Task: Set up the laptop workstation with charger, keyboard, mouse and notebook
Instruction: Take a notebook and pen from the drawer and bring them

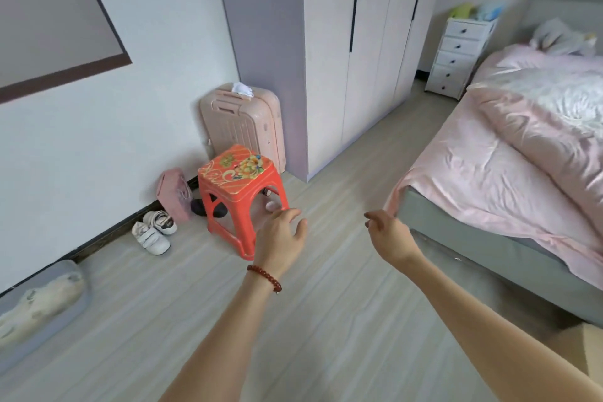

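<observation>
No laptop, charger, keyboard, mouse or notebook shows in the head view. Both my arms stretch forward over the wooden floor. My left hand (280, 235), with a red bead bracelet on its wrist, hangs in the air just in front of a red plastic stool (239, 180), its fingers relaxed and holding nothing. My right hand (390, 235) is also empty, its fingers loosely curled, close to the corner of the bed (489, 238).
A pink suitcase (243, 127) stands behind the stool against the wall. White shoes (153, 232) and a pink bag (173, 194) lie by the skirting. A wardrobe (352, 59) and a white drawer unit (456, 56) stand further back. A grey cushion (39, 307) lies at the left.
</observation>
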`<state>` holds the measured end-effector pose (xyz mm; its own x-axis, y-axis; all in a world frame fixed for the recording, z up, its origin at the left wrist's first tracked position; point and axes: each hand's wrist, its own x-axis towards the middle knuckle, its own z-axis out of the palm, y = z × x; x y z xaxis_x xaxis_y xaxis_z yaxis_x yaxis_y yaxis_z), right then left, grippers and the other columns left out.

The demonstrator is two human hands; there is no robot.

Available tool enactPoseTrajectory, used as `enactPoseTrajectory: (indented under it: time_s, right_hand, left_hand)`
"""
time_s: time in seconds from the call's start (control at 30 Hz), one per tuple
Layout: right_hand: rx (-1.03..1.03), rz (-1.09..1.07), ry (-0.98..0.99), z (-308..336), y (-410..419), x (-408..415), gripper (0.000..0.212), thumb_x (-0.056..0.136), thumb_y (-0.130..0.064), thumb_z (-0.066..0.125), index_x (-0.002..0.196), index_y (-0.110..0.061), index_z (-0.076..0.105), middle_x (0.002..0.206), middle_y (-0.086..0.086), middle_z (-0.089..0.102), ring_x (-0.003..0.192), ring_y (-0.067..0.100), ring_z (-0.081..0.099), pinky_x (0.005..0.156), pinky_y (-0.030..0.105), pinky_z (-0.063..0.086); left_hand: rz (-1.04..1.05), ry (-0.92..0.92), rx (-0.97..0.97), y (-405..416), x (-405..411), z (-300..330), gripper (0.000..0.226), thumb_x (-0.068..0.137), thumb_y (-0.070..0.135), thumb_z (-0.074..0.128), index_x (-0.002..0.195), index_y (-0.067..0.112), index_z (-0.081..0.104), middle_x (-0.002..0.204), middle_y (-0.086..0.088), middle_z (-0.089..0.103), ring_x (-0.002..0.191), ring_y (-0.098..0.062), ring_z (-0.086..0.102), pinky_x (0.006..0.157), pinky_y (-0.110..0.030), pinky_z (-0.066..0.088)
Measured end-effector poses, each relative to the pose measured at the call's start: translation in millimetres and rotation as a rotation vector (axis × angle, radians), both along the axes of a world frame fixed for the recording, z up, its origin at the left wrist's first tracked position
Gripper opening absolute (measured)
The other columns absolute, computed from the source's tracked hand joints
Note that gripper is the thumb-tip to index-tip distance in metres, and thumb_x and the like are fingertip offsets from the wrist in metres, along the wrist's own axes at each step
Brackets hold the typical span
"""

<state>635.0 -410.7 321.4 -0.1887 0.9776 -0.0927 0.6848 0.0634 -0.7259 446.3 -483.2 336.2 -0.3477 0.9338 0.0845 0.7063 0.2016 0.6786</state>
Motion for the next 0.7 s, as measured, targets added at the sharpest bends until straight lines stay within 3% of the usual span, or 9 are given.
enactPoseTrajectory:
  time_s: [0.1, 0.2, 0.3, 0.4, 0.7]
  right_hand:
    - [-0.003, 0.004, 0.008, -4, 79, -25, 0.032, 0.09, -0.01, 0.04, 0.118, -0.011, 0.057, 0.115, 0.011, 0.067, 0.109, 0.03, 0.058, 0.091, 0.032, 0.043]
    - [-0.003, -0.007, 0.009, -18, 167, -52, 0.032, 0.09, -0.012, 0.039, 0.117, -0.013, 0.058, 0.111, 0.01, 0.068, 0.106, 0.029, 0.059, 0.087, 0.029, 0.042]
    - [-0.008, -0.049, 0.002, -30, 259, -82, 0.032, 0.09, -0.012, 0.04, 0.117, -0.013, 0.058, 0.111, 0.011, 0.068, 0.106, 0.028, 0.06, 0.079, 0.024, 0.037]
    - [-0.029, -0.103, -0.024, -31, 345, -103, 0.033, 0.091, -0.013, 0.039, 0.118, -0.013, 0.057, 0.114, 0.011, 0.067, 0.108, 0.029, 0.058, 0.082, 0.026, 0.039]
    - [-0.023, -0.358, -0.047, -19, 550, -56, 0.031, 0.091, -0.009, 0.041, 0.117, -0.009, 0.059, 0.12, 0.012, 0.064, 0.111, 0.03, 0.058, 0.09, 0.031, 0.041]
  left_hand:
    - [0.026, 0.0, -0.006, 73, -34, -7, 0.028, 0.09, 0.022, 0.053, 0.113, 0.009, 0.062, 0.111, -0.009, 0.065, 0.105, -0.02, 0.059, 0.088, -0.026, 0.044]
    - [0.013, 0.012, -0.018, 158, -69, -17, 0.028, 0.089, 0.022, 0.053, 0.113, 0.008, 0.061, 0.113, -0.008, 0.065, 0.106, -0.022, 0.058, 0.095, -0.035, 0.044]
    - [-0.013, -0.008, -0.003, 256, -103, -26, 0.029, 0.09, 0.024, 0.052, 0.114, 0.011, 0.06, 0.118, -0.006, 0.063, 0.099, -0.022, 0.063, 0.088, -0.026, 0.044]
    - [-0.071, -0.007, -0.021, 356, -127, -26, 0.028, 0.089, 0.023, 0.054, 0.114, 0.01, 0.06, 0.118, -0.009, 0.062, 0.107, -0.022, 0.059, 0.088, -0.025, 0.042]
    - [-0.39, -0.005, -0.083, 630, -74, -20, 0.029, 0.089, 0.025, 0.052, 0.115, 0.013, 0.06, 0.12, -0.008, 0.061, 0.109, -0.025, 0.057, 0.094, -0.038, 0.044]
